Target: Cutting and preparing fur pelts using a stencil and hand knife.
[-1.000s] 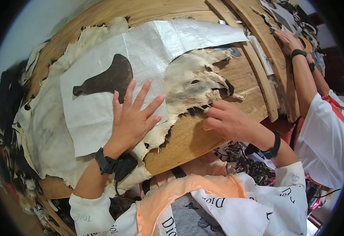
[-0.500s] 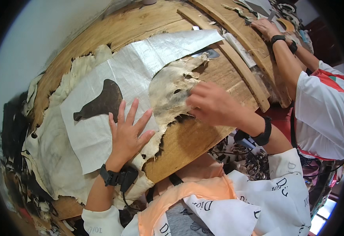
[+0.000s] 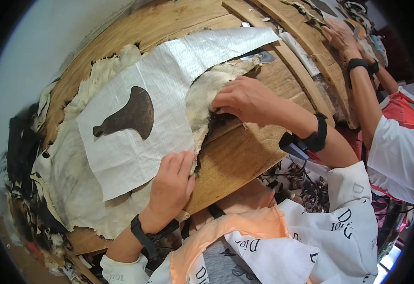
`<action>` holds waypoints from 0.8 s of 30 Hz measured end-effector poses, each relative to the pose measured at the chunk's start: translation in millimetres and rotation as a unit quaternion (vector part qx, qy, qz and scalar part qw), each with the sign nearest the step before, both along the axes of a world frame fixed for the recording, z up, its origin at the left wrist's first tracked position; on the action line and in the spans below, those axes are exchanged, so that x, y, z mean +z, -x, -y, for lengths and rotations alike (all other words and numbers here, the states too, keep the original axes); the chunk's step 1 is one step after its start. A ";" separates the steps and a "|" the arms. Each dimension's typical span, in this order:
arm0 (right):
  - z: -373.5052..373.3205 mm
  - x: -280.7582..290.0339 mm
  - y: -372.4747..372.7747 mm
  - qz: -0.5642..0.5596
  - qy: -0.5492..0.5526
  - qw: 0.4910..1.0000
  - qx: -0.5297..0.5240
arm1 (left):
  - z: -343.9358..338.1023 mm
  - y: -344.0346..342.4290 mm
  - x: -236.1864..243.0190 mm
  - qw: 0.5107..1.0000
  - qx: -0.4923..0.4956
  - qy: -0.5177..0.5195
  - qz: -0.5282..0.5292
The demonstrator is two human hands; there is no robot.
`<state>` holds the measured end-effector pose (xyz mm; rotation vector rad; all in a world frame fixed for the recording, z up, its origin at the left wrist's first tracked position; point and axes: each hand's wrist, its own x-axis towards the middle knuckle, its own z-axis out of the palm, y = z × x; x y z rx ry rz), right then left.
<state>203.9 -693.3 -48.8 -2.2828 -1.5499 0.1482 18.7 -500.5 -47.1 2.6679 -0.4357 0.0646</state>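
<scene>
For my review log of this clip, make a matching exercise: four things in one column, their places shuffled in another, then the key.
1. dark piece
2. white sheet
3. left hand
4. right hand

A. spread over the hide
B. at the hide's edge, lower in the picture
C. lying on the sheet
D. at the hide's edge, higher in the picture

Pairs: 1-C; 2-A; 3-B; 4-D

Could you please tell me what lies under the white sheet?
A pale hide shows out from under the sheet on both sides; what its middle covers cannot be seen.
</scene>
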 end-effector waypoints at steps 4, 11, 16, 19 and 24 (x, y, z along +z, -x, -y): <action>-10.7 -6.1 -10.8 -0.071 -0.036 0.996 -0.047 | -22.7 -7.8 -1.8 0.960 0.177 0.116 -0.182; -12.1 -23.1 -16.5 -0.147 -0.007 0.987 -0.062 | -37.6 -16.8 -20.7 0.848 0.245 0.365 -0.297; 2.3 -12.1 -11.4 -0.122 -0.083 0.988 0.054 | -31.4 -9.9 -13.7 0.938 0.077 0.279 -0.190; 21.9 4.4 2.5 -0.163 0.012 0.983 0.080 | -18.2 0.4 0.2 0.968 0.025 0.181 -0.170; 48.7 7.7 -9.2 -0.215 -0.010 0.974 0.062 | -36.5 -12.8 8.3 0.952 -0.013 0.198 -0.235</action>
